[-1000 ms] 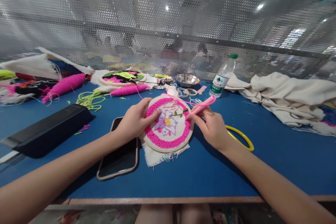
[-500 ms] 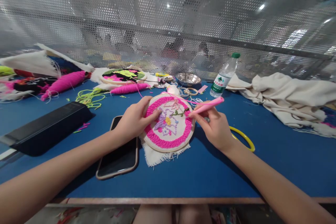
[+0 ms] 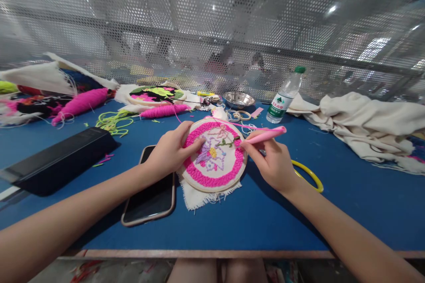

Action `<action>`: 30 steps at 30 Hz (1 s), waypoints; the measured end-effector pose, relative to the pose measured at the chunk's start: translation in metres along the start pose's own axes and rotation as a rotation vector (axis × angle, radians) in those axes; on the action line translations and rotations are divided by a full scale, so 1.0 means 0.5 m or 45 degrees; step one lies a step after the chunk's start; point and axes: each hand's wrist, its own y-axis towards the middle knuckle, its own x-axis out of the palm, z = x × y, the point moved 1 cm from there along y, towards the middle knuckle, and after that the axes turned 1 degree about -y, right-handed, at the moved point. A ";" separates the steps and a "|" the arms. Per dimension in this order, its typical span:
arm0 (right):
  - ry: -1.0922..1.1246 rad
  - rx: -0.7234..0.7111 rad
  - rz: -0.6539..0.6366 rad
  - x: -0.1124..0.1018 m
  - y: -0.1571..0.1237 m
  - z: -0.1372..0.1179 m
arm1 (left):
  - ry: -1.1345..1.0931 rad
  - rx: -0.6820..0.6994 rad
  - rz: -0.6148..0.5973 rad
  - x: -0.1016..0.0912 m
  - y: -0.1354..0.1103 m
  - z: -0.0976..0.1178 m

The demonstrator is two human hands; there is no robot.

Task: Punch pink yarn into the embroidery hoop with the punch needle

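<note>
The embroidery hoop was round and pale-rimmed, its white cloth fringed below the rim. Thick hot-pink stitching ringed a partly filled lilac flower. The pink punch pen slanted outward from the hoop's right border, tip hidden. Pink yarn ran from the pen across the hoop's upper edge.

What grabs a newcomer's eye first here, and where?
Probably the round embroidery hoop with its hot-pink looped border, mid-picture, held at its left side by the left hand. Next, the pink pen-like tool in the right hand, at the hoop's right edge. After that, the larger hot-pink yarn bundle toward the far left of the blue table.
</note>
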 end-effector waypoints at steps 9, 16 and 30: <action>0.002 0.003 -0.042 0.001 0.004 0.002 | 0.015 0.010 0.018 -0.006 -0.001 0.005; -0.203 -0.162 -0.226 0.004 0.008 -0.001 | -0.062 0.120 0.077 -0.011 -0.007 0.019; 0.071 0.116 0.022 -0.005 0.004 0.006 | -0.022 0.004 0.029 -0.004 -0.004 0.010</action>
